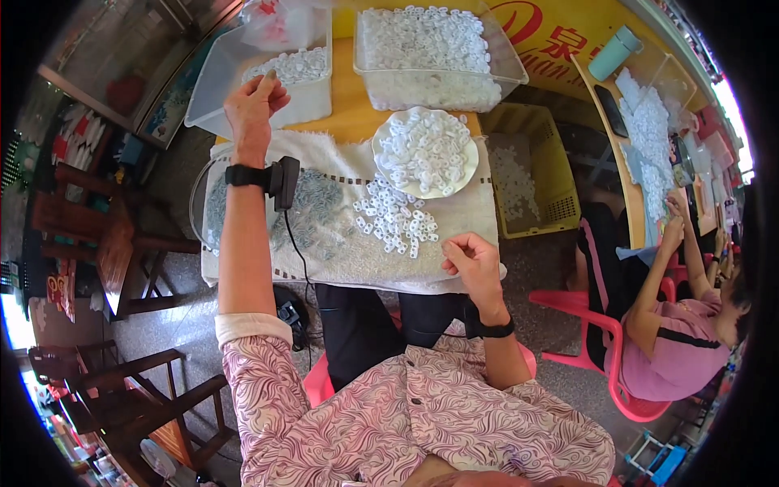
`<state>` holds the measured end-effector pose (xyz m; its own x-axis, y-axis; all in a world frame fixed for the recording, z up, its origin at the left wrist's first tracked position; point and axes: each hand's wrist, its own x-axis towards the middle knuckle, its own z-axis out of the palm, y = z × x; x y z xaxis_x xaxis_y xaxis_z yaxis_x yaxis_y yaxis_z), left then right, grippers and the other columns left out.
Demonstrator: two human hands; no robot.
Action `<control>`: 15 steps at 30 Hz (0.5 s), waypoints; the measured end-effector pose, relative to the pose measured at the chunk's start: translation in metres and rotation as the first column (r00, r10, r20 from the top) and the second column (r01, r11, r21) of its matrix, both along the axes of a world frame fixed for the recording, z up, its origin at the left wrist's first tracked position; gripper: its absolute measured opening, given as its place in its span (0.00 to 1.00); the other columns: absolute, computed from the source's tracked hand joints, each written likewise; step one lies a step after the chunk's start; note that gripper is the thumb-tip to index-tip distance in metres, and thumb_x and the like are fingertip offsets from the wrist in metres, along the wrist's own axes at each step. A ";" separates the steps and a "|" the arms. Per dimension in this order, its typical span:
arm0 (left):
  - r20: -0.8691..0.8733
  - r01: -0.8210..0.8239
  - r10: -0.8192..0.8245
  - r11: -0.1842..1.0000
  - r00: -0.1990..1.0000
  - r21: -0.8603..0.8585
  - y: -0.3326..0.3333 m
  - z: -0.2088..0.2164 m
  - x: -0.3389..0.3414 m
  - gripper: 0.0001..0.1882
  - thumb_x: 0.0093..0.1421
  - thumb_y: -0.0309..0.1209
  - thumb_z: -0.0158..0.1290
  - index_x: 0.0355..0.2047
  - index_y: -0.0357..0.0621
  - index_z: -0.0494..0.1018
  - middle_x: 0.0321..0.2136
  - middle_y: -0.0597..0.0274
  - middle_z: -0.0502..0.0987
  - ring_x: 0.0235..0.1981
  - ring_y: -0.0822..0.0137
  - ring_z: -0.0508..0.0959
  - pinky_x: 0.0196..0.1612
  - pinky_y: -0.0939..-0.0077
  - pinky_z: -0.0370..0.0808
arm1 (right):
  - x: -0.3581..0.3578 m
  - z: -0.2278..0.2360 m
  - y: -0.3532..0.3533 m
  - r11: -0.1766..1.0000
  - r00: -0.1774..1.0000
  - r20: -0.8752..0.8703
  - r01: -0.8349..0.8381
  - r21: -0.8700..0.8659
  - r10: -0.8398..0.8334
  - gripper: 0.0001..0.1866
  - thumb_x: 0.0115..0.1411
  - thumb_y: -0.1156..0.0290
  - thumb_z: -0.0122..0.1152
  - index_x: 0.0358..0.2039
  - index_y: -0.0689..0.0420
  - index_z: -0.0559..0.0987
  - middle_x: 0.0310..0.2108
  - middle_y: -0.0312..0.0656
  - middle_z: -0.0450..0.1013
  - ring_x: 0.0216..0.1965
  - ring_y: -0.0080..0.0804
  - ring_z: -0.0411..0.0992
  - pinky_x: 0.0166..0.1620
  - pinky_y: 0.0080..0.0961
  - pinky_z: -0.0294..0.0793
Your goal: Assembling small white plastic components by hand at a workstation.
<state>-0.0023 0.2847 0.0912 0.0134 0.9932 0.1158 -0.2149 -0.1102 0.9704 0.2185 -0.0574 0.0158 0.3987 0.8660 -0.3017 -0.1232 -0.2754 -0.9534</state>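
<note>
Showing bunched fingers, the left hand (253, 104) overlaps a translucent plastic bin (312, 101) — any grip cannot be told. The right hand (477, 264) curls, fingertips close together, hold likewise undetermined. Small two-holed white pieces (396, 217) heap at its ten o'clock, a scalloped plate (430, 192) at eleven — both on nubby towelling (466, 217).

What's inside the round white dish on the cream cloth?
A heap of small white plastic-looking pieces fills the round white dish. They cover its bottom, so what lies down there can't be seen.

The pieces (398, 217) are white, the towel (472, 221) cream, the shirt (381, 418) purple-swirled.
</note>
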 end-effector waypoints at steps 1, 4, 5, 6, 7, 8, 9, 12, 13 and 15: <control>0.009 -0.004 0.004 1.000 1.000 0.006 -0.003 -0.003 -0.003 0.14 0.57 0.29 0.58 0.39 0.31 0.73 0.27 0.59 0.76 0.24 0.70 0.77 0.29 0.77 0.80 | 0.000 0.000 0.002 1.000 0.998 0.061 0.019 -0.007 -0.018 0.06 0.59 0.72 0.59 0.32 0.62 0.78 0.24 0.35 0.74 0.22 0.18 0.72 0.25 0.13 0.70; 0.008 0.005 -0.005 1.000 1.000 -0.017 -0.029 -0.006 -0.004 0.16 0.58 0.29 0.57 0.42 0.29 0.72 0.30 0.58 0.76 0.26 0.70 0.77 0.31 0.77 0.79 | -0.005 -0.003 0.007 0.999 0.989 0.140 0.039 0.038 -0.044 0.06 0.57 0.74 0.60 0.30 0.64 0.77 0.24 0.37 0.74 0.22 0.20 0.73 0.25 0.17 0.71; 0.004 0.013 -0.013 0.999 1.000 -0.041 -0.044 -0.004 -0.003 0.17 0.58 0.29 0.57 0.43 0.29 0.71 0.31 0.57 0.76 0.26 0.70 0.77 0.32 0.78 0.79 | -0.006 -0.006 0.010 0.999 0.989 0.141 0.044 0.033 -0.048 0.06 0.57 0.74 0.60 0.30 0.64 0.77 0.24 0.37 0.74 0.22 0.20 0.73 0.25 0.17 0.71; -0.026 0.025 -0.026 0.999 0.999 -0.047 -0.061 -0.003 -0.002 0.17 0.59 0.29 0.56 0.44 0.28 0.71 0.32 0.57 0.77 0.26 0.71 0.77 0.32 0.79 0.77 | -0.008 -0.010 0.013 0.995 0.969 0.243 0.024 0.100 -0.048 0.05 0.56 0.76 0.60 0.30 0.64 0.77 0.24 0.39 0.73 0.22 0.22 0.73 0.25 0.18 0.71; -0.029 0.026 -0.027 0.998 0.999 -0.051 -0.082 0.001 -0.003 0.17 0.59 0.29 0.56 0.44 0.28 0.71 0.32 0.57 0.77 0.26 0.71 0.77 0.32 0.79 0.77 | -0.010 -0.014 0.017 0.986 0.938 0.341 -0.004 0.165 -0.053 0.04 0.55 0.77 0.60 0.30 0.65 0.77 0.24 0.41 0.73 0.22 0.25 0.73 0.25 0.20 0.70; -0.066 0.060 -0.064 0.996 0.996 -0.061 -0.105 0.005 -0.002 0.16 0.59 0.29 0.56 0.44 0.29 0.72 0.31 0.57 0.77 0.26 0.71 0.76 0.32 0.79 0.77 | -0.011 -0.016 0.019 0.987 0.939 0.340 -0.003 0.159 -0.052 0.04 0.55 0.77 0.60 0.30 0.65 0.77 0.24 0.41 0.73 0.22 0.25 0.73 0.25 0.20 0.70; -0.104 0.090 -0.097 0.993 0.990 -0.071 -0.127 0.006 -0.005 0.16 0.59 0.29 0.55 0.44 0.29 0.72 0.30 0.58 0.77 0.25 0.72 0.76 0.31 0.79 0.77 | -0.012 -0.018 0.023 0.976 0.896 0.440 -0.037 0.216 -0.063 0.04 0.54 0.79 0.60 0.31 0.64 0.77 0.25 0.43 0.72 0.22 0.28 0.73 0.26 0.22 0.70; -0.242 0.106 -0.141 0.983 0.960 -0.153 -0.183 -0.004 -0.015 0.13 0.60 0.27 0.55 0.43 0.31 0.73 0.26 0.61 0.77 0.23 0.74 0.76 0.30 0.80 0.76 | -0.018 -0.019 0.027 0.962 0.836 0.543 -0.086 0.260 -0.073 0.05 0.52 0.82 0.59 0.31 0.64 0.77 0.25 0.46 0.71 0.23 0.34 0.73 0.26 0.25 0.70; -0.248 0.112 -0.155 0.978 0.956 -0.178 -0.198 -0.013 -0.014 0.12 0.60 0.26 0.54 0.43 0.31 0.74 0.25 0.62 0.77 0.22 0.75 0.76 0.29 0.81 0.76 | -0.019 -0.020 0.027 0.963 0.826 0.558 -0.085 0.256 -0.076 0.06 0.51 0.84 0.58 0.31 0.63 0.77 0.26 0.46 0.71 0.24 0.36 0.72 0.26 0.26 0.70; -0.176 0.120 -0.164 0.964 0.971 -0.238 -0.224 -0.031 -0.016 0.12 0.60 0.25 0.54 0.42 0.31 0.74 0.26 0.62 0.77 0.23 0.75 0.76 0.29 0.81 0.75 | -0.021 -0.019 0.029 0.961 0.797 0.601 -0.122 0.248 -0.054 0.06 0.50 0.84 0.58 0.30 0.63 0.77 0.26 0.46 0.71 0.24 0.37 0.72 0.26 0.27 0.70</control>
<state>-0.0184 0.0604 0.0599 0.1565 0.9794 -0.1279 -0.0192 0.1325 0.9910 0.1976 -0.0285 -0.0032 0.3904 0.8925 0.2258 0.4991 0.0009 -0.8665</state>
